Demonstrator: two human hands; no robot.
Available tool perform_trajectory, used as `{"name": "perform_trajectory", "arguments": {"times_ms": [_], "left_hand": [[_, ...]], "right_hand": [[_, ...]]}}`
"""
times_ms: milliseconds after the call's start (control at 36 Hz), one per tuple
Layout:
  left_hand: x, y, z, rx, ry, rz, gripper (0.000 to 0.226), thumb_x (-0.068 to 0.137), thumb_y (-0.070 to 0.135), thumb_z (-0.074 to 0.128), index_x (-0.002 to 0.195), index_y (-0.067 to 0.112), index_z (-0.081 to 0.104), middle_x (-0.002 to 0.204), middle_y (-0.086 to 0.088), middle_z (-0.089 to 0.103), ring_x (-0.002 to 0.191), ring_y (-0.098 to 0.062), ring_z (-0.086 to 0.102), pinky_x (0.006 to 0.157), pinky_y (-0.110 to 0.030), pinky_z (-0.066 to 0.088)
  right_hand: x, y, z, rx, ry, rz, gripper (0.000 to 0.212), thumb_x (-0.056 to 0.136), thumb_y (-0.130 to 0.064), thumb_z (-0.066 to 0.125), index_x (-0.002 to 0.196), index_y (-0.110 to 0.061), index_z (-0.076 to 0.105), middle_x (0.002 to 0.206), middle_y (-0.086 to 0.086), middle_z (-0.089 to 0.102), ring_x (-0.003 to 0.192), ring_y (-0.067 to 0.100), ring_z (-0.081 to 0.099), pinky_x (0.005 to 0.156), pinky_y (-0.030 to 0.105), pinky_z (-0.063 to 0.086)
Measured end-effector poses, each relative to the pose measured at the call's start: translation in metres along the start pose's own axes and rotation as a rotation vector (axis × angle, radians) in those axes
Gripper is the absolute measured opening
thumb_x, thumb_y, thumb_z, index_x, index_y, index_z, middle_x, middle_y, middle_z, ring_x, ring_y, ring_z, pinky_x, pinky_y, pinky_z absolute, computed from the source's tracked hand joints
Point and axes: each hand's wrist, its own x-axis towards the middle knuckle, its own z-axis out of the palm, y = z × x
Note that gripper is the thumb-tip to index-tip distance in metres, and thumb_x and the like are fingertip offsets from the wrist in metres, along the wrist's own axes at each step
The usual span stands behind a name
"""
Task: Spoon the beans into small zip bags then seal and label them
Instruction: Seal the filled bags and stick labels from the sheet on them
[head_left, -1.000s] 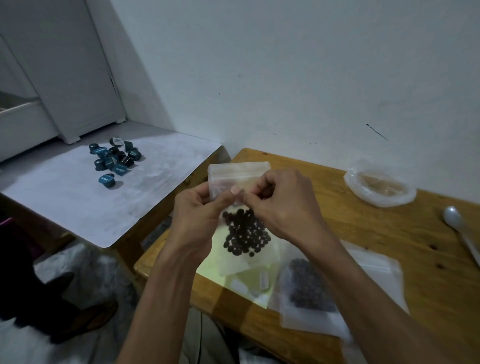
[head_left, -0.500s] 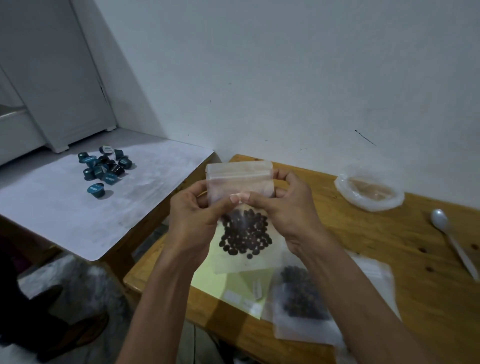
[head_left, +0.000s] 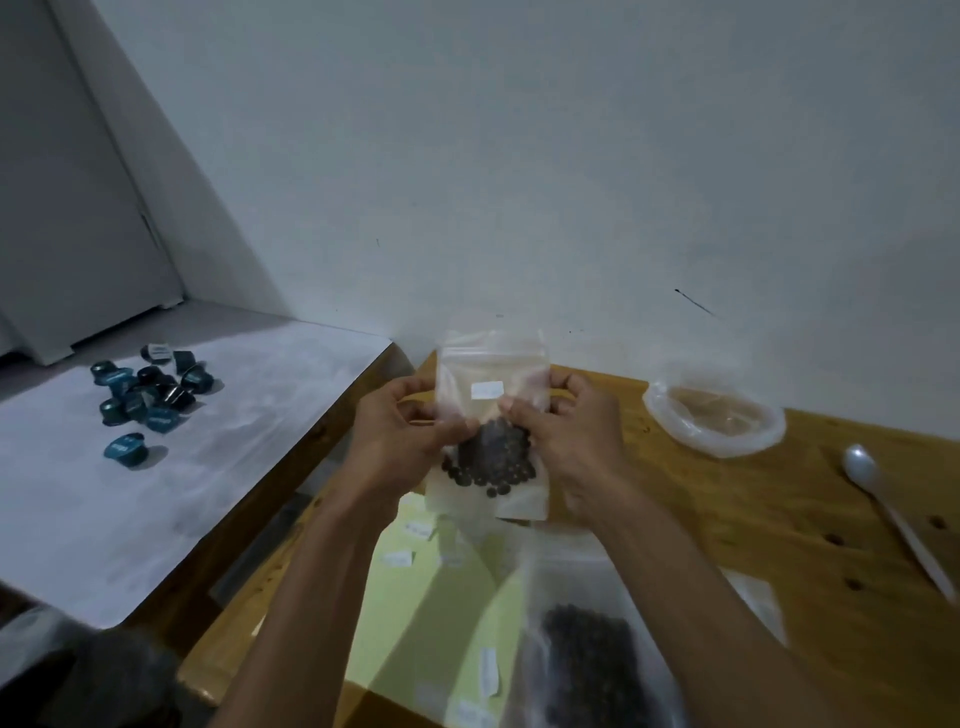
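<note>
I hold a small clear zip bag (head_left: 491, 374) upright above the wooden table (head_left: 727, 499). Dark beans (head_left: 493, 460) fill its lower half and a small white label (head_left: 487, 389) sits on its front. My left hand (head_left: 402, 441) pinches the bag's left side and my right hand (head_left: 563, 441) pinches its right side, thumbs on the front. A larger clear bag of beans (head_left: 592, 654) lies on the table near me. Under the hands lies a pale yellow sticker sheet (head_left: 431, 597) with white labels. A white plastic spoon (head_left: 883, 509) rests at the right.
A clear plastic container (head_left: 714, 421) stands at the back right near the white wall. To the left a lower white surface (head_left: 130, 493) carries several dark teal capsules (head_left: 145, 400). A gap separates it from the table's left edge.
The bag now stands higher and flatter between both hands, which have moved apart to its sides. A white label shows on its front. The view has shifted slightly.
</note>
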Motion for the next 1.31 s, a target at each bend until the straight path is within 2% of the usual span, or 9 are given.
{"name": "perform_trajectory", "arguments": {"times_ms": [83,250,333,472,778,944,1083,1194,1306], "left_hand": [[0.030,-0.008,0.006,0.096,0.017,0.018,0.062,0.069,0.003,0.089,0.124,0.010,0.060,0.096,-0.010,0.071,0.085,-0.025,0.071,0.065,-0.039,0.058],[0.092,-0.028,0.018,0.277,0.098,0.056,0.062,0.069,0.016,0.091,0.123,0.013,0.061,0.105,-0.004,0.069,0.094,-0.021,0.070,0.076,-0.034,0.062],[0.113,-0.035,0.022,0.353,0.133,0.055,0.059,0.074,0.017,0.088,0.125,0.012,0.059,0.111,-0.004,0.065,0.096,-0.019,0.065,0.066,-0.020,0.057],[0.134,-0.051,0.020,0.559,0.167,0.060,0.059,0.072,0.024,0.090,0.122,0.008,0.063,0.103,-0.003,0.065,0.102,-0.026,0.066,0.089,-0.038,0.059],[0.117,-0.051,0.020,0.797,0.128,0.198,0.058,0.086,0.032,0.078,0.134,0.007,0.059,0.130,-0.011,0.065,0.115,-0.026,0.064,0.082,-0.025,0.046],[0.069,-0.031,0.008,0.728,0.085,0.264,0.047,0.082,0.043,0.079,0.115,0.010,0.070,0.103,-0.004,0.073,0.097,-0.018,0.068,0.084,-0.030,0.054],[0.002,-0.025,0.012,0.705,-0.035,0.236,0.031,0.080,0.042,0.081,0.091,0.014,0.075,0.075,0.001,0.071,0.075,-0.020,0.069,0.071,-0.036,0.056],[-0.043,-0.036,0.024,0.869,-0.190,0.171,0.036,0.080,0.053,0.077,0.091,0.019,0.074,0.081,0.003,0.071,0.077,-0.014,0.065,0.067,-0.029,0.051],[-0.065,-0.050,0.038,0.973,-0.217,0.106,0.052,0.077,0.064,0.073,0.103,0.019,0.071,0.097,0.001,0.070,0.089,-0.017,0.065,0.078,-0.039,0.057]], "right_hand": [[0.024,0.008,0.001,-0.130,0.030,0.019,0.035,0.082,-0.021,0.081,0.109,-0.025,0.059,0.103,-0.001,0.069,0.089,0.013,0.068,0.065,0.026,0.058],[0.070,0.026,0.015,-0.430,-0.015,0.053,0.070,0.082,-0.015,0.080,0.143,-0.021,0.045,0.129,0.004,0.062,0.111,0.023,0.063,0.087,0.039,0.060],[0.090,0.032,0.024,-0.477,0.031,0.050,0.068,0.083,-0.015,0.080,0.141,-0.015,0.045,0.134,0.007,0.059,0.115,0.025,0.062,0.084,0.030,0.058],[0.104,0.046,0.038,-0.588,0.051,0.008,0.056,0.084,-0.021,0.080,0.129,-0.015,0.047,0.124,0.007,0.061,0.100,0.022,0.060,0.058,0.018,0.042],[0.092,0.058,0.031,-0.781,0.015,-0.074,0.051,0.089,-0.030,0.074,0.132,-0.015,0.052,0.133,0.006,0.054,0.116,0.023,0.055,0.078,0.027,0.044],[0.051,0.032,-0.006,-0.823,-0.062,-0.106,0.038,0.086,-0.036,0.076,0.118,-0.020,0.064,0.115,0.001,0.065,0.104,0.019,0.061,0.082,0.034,0.054],[-0.005,0.007,-0.057,-0.922,-0.223,-0.060,0.032,0.082,-0.040,0.079,0.108,-0.024,0.068,0.099,-0.006,0.068,0.084,0.007,0.063,0.062,0.021,0.048],[-0.038,0.006,-0.092,-1.087,-0.292,-0.019,0.044,0.076,-0.049,0.081,0.111,-0.025,0.069,0.105,-0.007,0.068,0.092,0.010,0.064,0.078,0.030,0.054],[-0.056,0.016,-0.107,-1.206,-0.291,0.009,0.054,0.073,-0.057,0.079,0.117,-0.030,0.065,0.113,-0.007,0.065,0.101,0.014,0.062,0.087,0.040,0.056]]}}
